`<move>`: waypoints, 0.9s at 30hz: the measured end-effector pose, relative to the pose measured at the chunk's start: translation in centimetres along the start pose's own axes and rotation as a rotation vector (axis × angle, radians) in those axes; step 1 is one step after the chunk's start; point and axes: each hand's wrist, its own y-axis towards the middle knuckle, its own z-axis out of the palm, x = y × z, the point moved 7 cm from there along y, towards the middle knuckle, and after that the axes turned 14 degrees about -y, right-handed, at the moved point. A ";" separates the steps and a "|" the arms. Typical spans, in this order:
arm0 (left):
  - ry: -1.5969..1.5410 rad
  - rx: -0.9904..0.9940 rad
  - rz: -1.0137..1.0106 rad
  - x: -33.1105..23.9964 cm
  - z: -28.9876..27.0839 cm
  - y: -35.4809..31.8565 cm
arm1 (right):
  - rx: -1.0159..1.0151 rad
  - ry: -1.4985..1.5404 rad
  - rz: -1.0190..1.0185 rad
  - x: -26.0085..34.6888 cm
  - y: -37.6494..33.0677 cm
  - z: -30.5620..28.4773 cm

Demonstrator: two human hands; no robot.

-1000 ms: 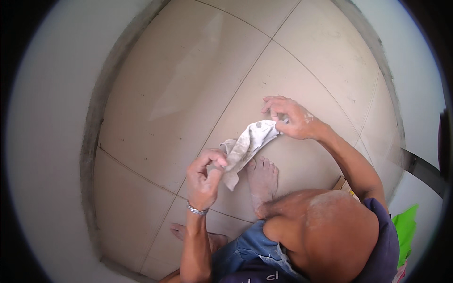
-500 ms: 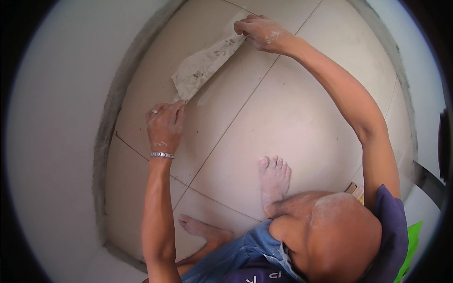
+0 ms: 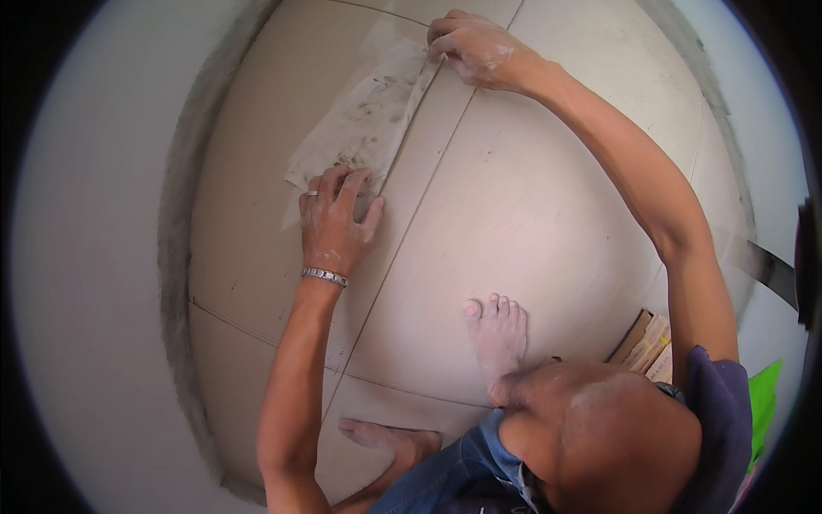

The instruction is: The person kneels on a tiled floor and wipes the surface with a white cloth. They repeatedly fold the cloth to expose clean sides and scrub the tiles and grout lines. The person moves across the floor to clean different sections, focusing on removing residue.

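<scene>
Beige floor tiles (image 3: 445, 257) fill my remote view. Ahead-left of the right foot (image 3: 498, 332) lies the smudged pale cloth (image 3: 355, 124), spread out. The right hand (image 3: 481, 53) is pinched on its far corner, fingertips partly hidden; the left hand (image 3: 336, 218) lies over its near end, fingers apart. Right of that foot, a knee (image 3: 612, 403) partly covers a brown box (image 3: 648, 344). Half a second ago, the left hand pinched a narrower-looking cloth.
</scene>
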 end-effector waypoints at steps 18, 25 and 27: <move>0.017 0.027 0.107 -4.0 1.6 0.4 | 0.077 -0.141 0.111 2.9 -8.7 2.3; -0.026 0.007 0.126 -3.5 2.4 0.4 | 0.144 -0.101 0.150 2.6 -8.8 2.4; -0.027 0.017 0.098 -3.1 2.5 0.2 | 0.143 -0.144 0.144 2.1 -8.8 2.5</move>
